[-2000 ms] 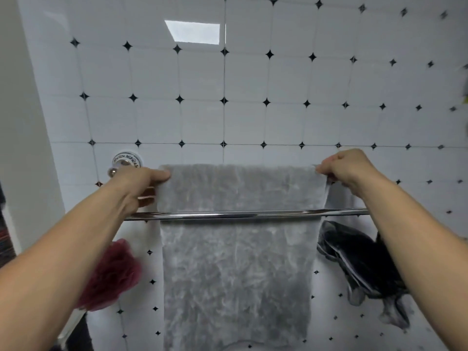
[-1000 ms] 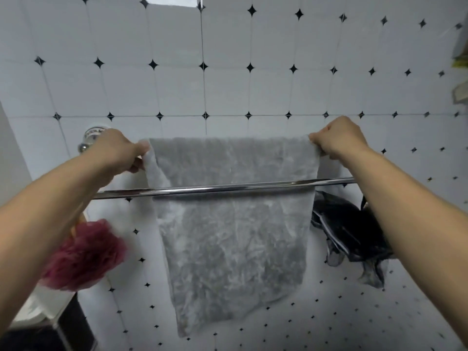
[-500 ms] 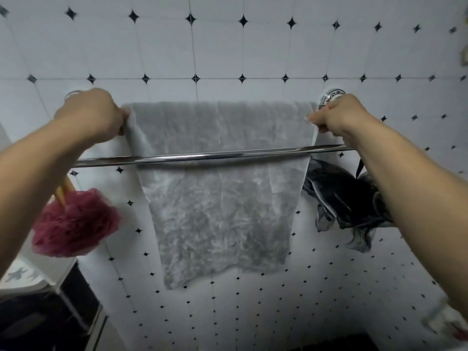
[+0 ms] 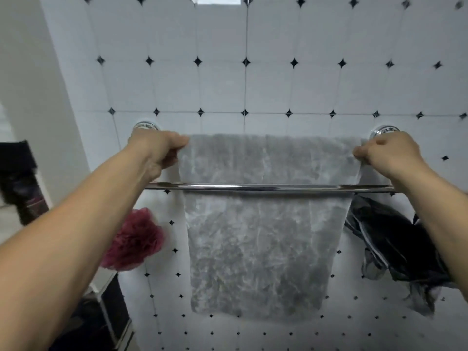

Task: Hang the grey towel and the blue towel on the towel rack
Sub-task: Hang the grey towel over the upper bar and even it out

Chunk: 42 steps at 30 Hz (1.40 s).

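Observation:
The grey towel [image 4: 255,249] hangs over the back bar of the chrome towel rack [image 4: 266,186], its lower part falling behind the front bar down the tiled wall. My left hand [image 4: 158,150] pinches the towel's top left corner. My right hand [image 4: 387,155] pinches its top right corner. Both hands sit just below the rack's round wall mounts. No blue towel is in view.
A dark red bath sponge [image 4: 134,241] hangs at the lower left under the rack. A black garment [image 4: 395,247] hangs at the lower right beside the towel. A dark cabinet or shelf [image 4: 22,183] stands at the left edge.
The view has tilted up and down while both hands kept hold of the towel's top corners. The towel now lies spread wider and flatter along the back bar.

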### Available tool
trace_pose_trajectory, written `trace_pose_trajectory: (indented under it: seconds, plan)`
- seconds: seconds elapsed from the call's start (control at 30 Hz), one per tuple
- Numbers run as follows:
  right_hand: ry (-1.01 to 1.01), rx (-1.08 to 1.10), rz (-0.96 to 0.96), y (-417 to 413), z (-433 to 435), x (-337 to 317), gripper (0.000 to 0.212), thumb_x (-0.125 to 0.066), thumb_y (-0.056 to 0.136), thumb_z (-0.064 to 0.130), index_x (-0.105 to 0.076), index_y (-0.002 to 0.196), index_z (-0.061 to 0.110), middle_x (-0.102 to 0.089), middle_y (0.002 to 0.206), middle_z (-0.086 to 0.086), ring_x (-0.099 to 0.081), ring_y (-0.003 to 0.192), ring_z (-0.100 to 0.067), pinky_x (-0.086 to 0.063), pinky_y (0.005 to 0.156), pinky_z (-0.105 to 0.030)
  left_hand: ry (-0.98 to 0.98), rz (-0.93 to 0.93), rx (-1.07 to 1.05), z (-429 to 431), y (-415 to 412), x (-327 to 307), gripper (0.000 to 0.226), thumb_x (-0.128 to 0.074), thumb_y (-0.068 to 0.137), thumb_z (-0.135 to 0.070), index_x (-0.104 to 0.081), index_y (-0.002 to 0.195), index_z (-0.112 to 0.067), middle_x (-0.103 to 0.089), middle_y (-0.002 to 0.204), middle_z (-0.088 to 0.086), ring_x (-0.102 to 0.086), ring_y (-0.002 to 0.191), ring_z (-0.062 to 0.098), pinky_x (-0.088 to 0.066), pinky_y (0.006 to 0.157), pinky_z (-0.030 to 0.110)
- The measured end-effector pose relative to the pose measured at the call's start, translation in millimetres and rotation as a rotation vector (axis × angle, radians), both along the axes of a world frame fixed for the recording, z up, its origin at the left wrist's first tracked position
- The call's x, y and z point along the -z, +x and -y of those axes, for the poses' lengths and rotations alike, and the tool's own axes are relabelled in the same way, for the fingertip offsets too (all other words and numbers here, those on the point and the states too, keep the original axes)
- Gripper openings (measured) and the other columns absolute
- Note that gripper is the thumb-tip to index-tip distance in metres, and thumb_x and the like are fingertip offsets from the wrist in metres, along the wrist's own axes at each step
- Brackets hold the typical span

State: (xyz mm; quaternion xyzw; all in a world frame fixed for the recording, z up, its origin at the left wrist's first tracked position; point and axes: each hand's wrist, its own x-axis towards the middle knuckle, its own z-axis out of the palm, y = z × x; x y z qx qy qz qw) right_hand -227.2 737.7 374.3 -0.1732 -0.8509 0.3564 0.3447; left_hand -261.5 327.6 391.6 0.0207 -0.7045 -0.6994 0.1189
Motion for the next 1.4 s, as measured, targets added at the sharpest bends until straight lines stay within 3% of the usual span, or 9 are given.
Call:
trace_pose_trajectory:
  seconds: [0.17, 0.27, 0.47, 0.67, 0.8, 0.93, 1.13, 1.27, 1.4]
  plan:
    - [-0.082, -0.011, -0.051, 0, -12, -3, 0.014, -0.073, 0.068, 0.021, -0.070, 0.058, 0.012, -0.071, 0.058, 0.000, -0.070, 0.072, -0.029, -0.057, 0.080, -0.048, -0.036, -0.132, -0.085, 7, 1, -2, 0.013, -0.081, 0.071, -0.002, -0.069, 0.076, -0.004, -0.065, 0.069, 0.007, -0.060, 0.051, 0.012, -0.049, 0.051, 0.020]
    - [0.009, 0.001, -0.001, 4, -6, -5, 0.015, -0.067, 0.067, 0.019, -0.070, 0.063, 0.005, -0.070, 0.062, -0.008, -0.068, 0.072, -0.031, -0.055, 0.072, -0.042, -0.175, -0.136, -0.067, 8, -1, 1, 0.008, -0.075, 0.079, -0.006, -0.069, 0.075, -0.010, -0.069, 0.065, 0.006, -0.062, 0.047, 0.011, -0.048, 0.049, 0.020]
    - [0.108, 0.122, 0.033, 11, -3, -31, 0.030, -0.060, 0.073, 0.040, -0.070, 0.072, 0.011, -0.070, 0.071, 0.000, -0.061, 0.072, -0.026, -0.041, 0.060, -0.028, -0.933, -0.320, -0.314, 8, -11, -12, 0.010, -0.065, 0.083, -0.025, -0.073, 0.088, -0.028, -0.070, 0.092, -0.003, -0.064, 0.093, 0.028, -0.051, 0.082, 0.038]
    - [0.241, -0.008, 0.283, -8, 11, -48, 0.035, -0.057, 0.083, 0.027, -0.040, 0.054, 0.016, -0.048, 0.061, -0.007, -0.048, 0.065, -0.026, -0.043, 0.067, -0.035, -0.912, -0.372, -0.050, 6, -25, -14, 0.015, -0.071, 0.084, -0.028, -0.072, 0.069, -0.028, -0.067, 0.072, -0.026, -0.055, 0.067, -0.005, -0.038, 0.064, 0.026]
    - [0.045, -0.105, 0.205, -7, 6, -55, 0.028, -0.054, 0.086, 0.014, -0.042, 0.061, 0.012, -0.041, 0.055, -0.007, -0.039, 0.051, -0.021, -0.035, 0.053, -0.028, -1.043, -0.369, -0.058, 8, -27, -18, 0.020, -0.067, 0.087, -0.030, -0.065, 0.068, -0.033, -0.068, 0.075, -0.015, -0.064, 0.072, 0.017, -0.050, 0.077, 0.035]
    - [-0.169, -0.185, 0.158, -1, -3, -60, 0.012, -0.051, 0.092, 0.008, -0.055, 0.082, 0.005, -0.051, 0.063, -0.012, -0.046, 0.051, -0.021, -0.047, 0.054, -0.029, -1.070, -0.380, -0.158, 5, -24, -21, 0.018, -0.062, 0.088, -0.038, -0.061, 0.070, -0.035, -0.067, 0.078, -0.005, -0.062, 0.083, 0.030, -0.049, 0.083, 0.044]
    - [-0.001, -0.085, 0.235, 4, -2, -58, 0.018, -0.055, 0.088, 0.005, -0.061, 0.072, 0.000, -0.066, 0.073, -0.024, -0.059, 0.055, -0.026, -0.046, 0.051, -0.027, -0.911, -0.397, -0.034, 1, -33, -20, 0.018, -0.068, 0.085, -0.034, -0.069, 0.068, -0.026, -0.069, 0.074, -0.014, -0.066, 0.076, 0.021, -0.051, 0.071, 0.033]
    - [0.122, -0.023, 0.311, 7, -2, -61, 0.026, -0.053, 0.090, 0.011, -0.060, 0.067, 0.000, -0.069, 0.064, -0.017, -0.051, 0.028, -0.014, -0.034, 0.034, -0.013, -0.768, -0.370, -0.045, 14, -38, -11, 0.013, -0.066, 0.086, -0.030, -0.073, 0.076, -0.027, -0.073, 0.085, -0.014, -0.067, 0.086, 0.022, -0.053, 0.083, 0.040]
    - [0.198, 0.004, 0.265, 1, 0, -57, 0.028, -0.047, 0.090, 0.011, -0.064, 0.078, -0.009, -0.072, 0.077, -0.027, -0.060, 0.058, -0.030, -0.051, 0.061, -0.032, -0.707, -0.351, 0.182, 17, -32, -10, 0.005, -0.075, 0.082, -0.018, -0.077, 0.084, -0.022, -0.077, 0.078, -0.013, -0.068, 0.080, -0.002, -0.045, 0.071, 0.013]
